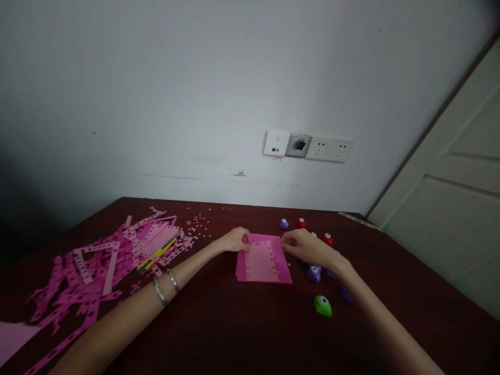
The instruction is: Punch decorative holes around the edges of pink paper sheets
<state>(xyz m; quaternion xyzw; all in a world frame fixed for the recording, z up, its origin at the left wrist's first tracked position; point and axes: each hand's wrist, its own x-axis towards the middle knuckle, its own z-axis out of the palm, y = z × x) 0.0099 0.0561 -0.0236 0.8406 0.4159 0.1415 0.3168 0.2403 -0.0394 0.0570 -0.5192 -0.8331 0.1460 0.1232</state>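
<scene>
A stack of pink paper sheets [264,263] lies flat on the dark wooden table [234,333], a paler punched sheet on top. My left hand [235,240] rests at the stack's far left corner, fingers curled and pinching its edge. My right hand [303,246] is at the far right corner, fingers pinched on the paper's edge there. Two bracelets [165,286] circle my left wrist.
Small craft punches sit right of the paper: purple [284,224], red [300,223], another red [327,238], purple [313,273] and green [323,305]. A heap of pink paper scraps [97,265] with a yellow pencil [156,254] covers the left. Wall sockets [308,147] and a door [457,219] stand behind.
</scene>
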